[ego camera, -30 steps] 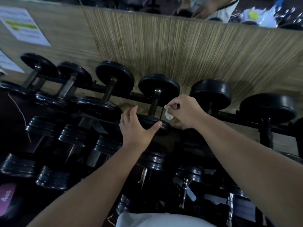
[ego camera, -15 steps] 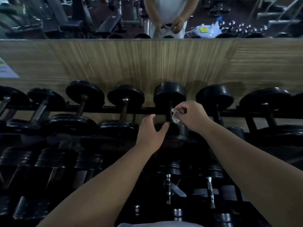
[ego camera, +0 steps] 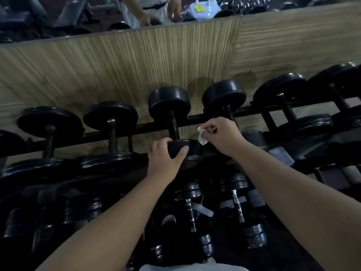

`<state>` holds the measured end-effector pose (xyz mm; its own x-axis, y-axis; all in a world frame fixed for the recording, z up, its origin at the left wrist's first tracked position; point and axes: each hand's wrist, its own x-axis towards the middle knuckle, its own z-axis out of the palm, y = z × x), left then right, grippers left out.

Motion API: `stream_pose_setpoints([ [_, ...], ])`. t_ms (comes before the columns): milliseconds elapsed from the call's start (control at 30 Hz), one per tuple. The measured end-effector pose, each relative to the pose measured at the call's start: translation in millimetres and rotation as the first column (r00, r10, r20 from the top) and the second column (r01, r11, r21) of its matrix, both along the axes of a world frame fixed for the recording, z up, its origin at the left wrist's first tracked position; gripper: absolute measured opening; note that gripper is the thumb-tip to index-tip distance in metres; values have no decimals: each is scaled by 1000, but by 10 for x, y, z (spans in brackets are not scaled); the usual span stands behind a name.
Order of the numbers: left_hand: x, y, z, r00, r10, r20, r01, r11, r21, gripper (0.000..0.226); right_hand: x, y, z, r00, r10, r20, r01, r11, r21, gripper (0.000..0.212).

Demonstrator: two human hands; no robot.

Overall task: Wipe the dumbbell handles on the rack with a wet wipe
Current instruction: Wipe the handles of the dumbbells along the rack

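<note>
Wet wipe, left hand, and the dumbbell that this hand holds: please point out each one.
wet wipe [ego camera: 202,139], head view, on its white hanging part.
left hand [ego camera: 165,163], head view, on the back of the hand.
dumbbell [ego camera: 174,125], head view, on its dark handle.

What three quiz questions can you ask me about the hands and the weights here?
1. What does the right hand pinch? A: a wet wipe. B: a bottle. C: a key.
2. True or false: the left hand hangs free and touches nothing.
3. Fill in the gap: the left hand grips the near end of a black ____.

Key: 1 A. 2 False. 3 dumbbell.
</note>
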<state>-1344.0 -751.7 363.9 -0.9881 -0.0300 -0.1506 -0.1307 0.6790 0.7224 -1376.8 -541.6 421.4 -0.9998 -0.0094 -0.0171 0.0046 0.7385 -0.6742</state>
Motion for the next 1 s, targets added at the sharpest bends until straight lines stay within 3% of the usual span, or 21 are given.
stream_pose_setpoints([
  [167, -61, -220, -153, 987, -142, -76, 146, 988, 53, 79, -241, -185, -136, 999, -21, 35, 21, 1000, -15, 15],
  [300, -80, -356, -272, 973, -201, -114, 215, 968, 129, 90, -490, -378, -245, 997, -55, 62, 59, 997, -59, 31],
  [400, -54, -416, -339, 978, -177, -110, 199, 950, 241, 89, -667, -511, -313, 992, -94, 88, 103, 989, -102, 31],
  [533, -45, -493, -382, 984, -156, -88, 178, 909, 376, 80, -911, -704, -399, 995, -79, 57, 80, 997, -12, 26],
  [800, -59, -532, -434, 975, -182, -131, 221, 878, 425, 76, -1234, -919, -473, 998, -20, -53, 25, 995, 92, 22],
  [1000, -58, -530, -485, 969, -187, -163, 240, 873, 424, 79, -1068, -705, -381, 958, 271, 90, -284, 935, 214, 14],
])
